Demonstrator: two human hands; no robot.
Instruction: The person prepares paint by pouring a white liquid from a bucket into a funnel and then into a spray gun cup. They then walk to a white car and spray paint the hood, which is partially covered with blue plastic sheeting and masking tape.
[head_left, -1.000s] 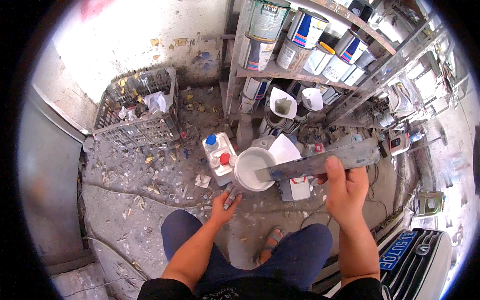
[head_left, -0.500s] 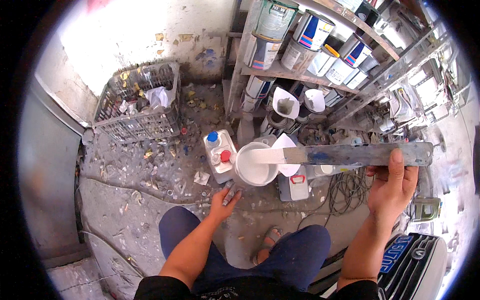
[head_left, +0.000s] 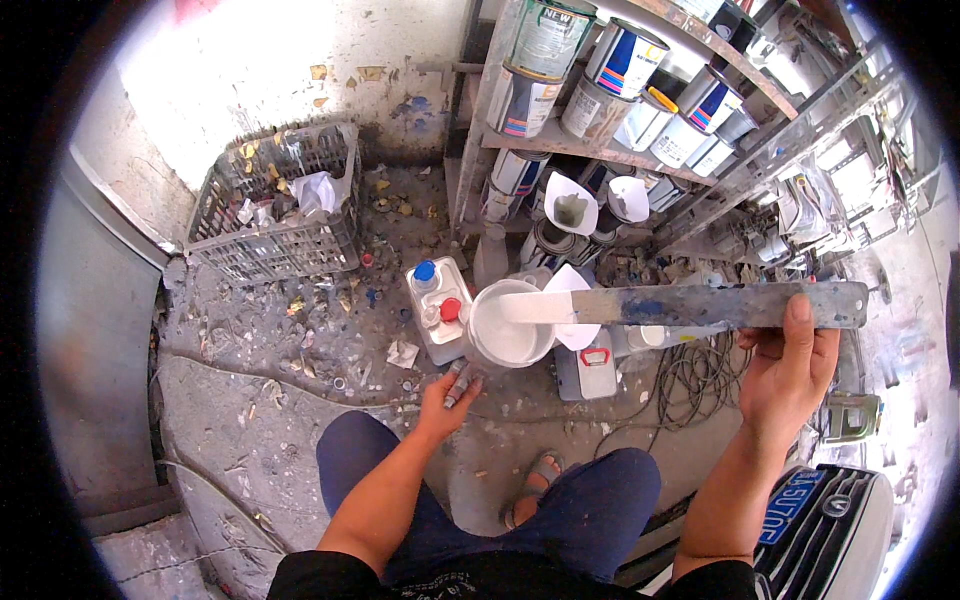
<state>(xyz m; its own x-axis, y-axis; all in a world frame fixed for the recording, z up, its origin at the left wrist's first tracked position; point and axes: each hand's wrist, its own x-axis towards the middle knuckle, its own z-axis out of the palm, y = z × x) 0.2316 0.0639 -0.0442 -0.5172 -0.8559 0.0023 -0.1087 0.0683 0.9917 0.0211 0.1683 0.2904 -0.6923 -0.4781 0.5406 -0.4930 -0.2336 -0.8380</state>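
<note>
— Stick (head_left: 690,305): long, flat, paint-smeared, lying level across the middle of the view, white-coated tip reaching to 9 o'clock over the bucket (head_left: 508,325).

— And gripped how?

— Pinched near its 3 o'clock end by the right hand (head_left: 785,375), fingers closed round it from below, thumb pressed along the top edge.

— Bucket?

— Round, white, full of white paint, standing on the floor just past the knees, at 12 o'clock from the left hand (head_left: 448,395). Tip of the stick above its rim; touching the paint or not, cannot tell.

— Left hand?

— Low, near the floor, just at 7 o'clock of the bucket. Fingers curled narrow, something small and grey between them; too small to name.

— Round about?

— White jug (head_left: 438,310) with a blue cap and a red cap, touching the bucket at its 9 o'clock side. Flat can with a red handle (head_left: 588,362) at 4 o'clock of the bucket. Tangle of black cable (head_left: 690,380) further toward 3 o'clock. Grey plastic crate (head_left: 275,215) of rubbish up at 10 o'clock, well apart. Shelf of paint tins (head_left: 620,85) from 12 to 2 o'clock. Floor (head_left: 270,400) dusty, littered with scraps.
</note>
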